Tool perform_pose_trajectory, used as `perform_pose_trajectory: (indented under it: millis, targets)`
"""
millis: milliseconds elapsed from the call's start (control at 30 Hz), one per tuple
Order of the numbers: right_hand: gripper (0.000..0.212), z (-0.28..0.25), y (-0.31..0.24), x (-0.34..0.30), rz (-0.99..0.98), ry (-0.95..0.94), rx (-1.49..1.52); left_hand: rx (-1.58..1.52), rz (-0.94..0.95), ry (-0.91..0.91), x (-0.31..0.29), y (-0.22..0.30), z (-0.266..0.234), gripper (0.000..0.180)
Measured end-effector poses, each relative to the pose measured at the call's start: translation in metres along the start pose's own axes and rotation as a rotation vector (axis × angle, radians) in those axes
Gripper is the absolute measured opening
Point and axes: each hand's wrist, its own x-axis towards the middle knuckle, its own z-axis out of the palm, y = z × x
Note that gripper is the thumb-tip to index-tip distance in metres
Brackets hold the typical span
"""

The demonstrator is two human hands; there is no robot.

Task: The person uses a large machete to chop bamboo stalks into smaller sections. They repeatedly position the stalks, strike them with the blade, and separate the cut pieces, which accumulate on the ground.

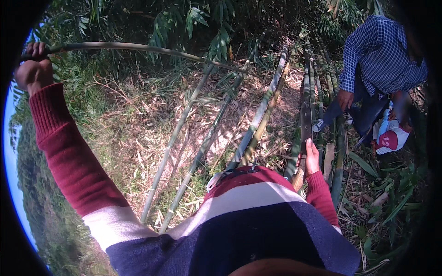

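Observation:
At the upper left, my left hand (35, 69) is raised and closed around the thick end of a long green bamboo stalk (124, 45). The stalk arches to the right and thins toward the middle of the view. Beside my body on the right, my right hand (312, 158) wraps round a long dark machete (306, 117). Its flat blade points away from me and has a row of light spots. A brown lower end (298, 180) shows below my fingers. Several cut bamboo poles lie around the blade, so its far tip is hard to make out.
Long bamboo poles (258, 122) lie in front of me over dry leaves and straw. At the right, a person in a checked shirt (380, 55) bends near a second person with a red and white cap (389, 139). Dense bamboo foliage (193, 20) stands behind; a slope drops away left.

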Motion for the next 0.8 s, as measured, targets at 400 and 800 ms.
perform_pose_trajectory:
  millis: [400,800]
  targets:
    - [0.071,0.049,0.015,0.001,0.052,-0.014,-0.233,-0.234,-0.404,-0.511,-0.031,-0.221,-0.031,0.039]
    - [0.056,0.043,0.071,0.043,-0.218,-0.054,-0.502,-0.188,-0.494,-0.702,-0.087,-0.313,0.009,0.027]
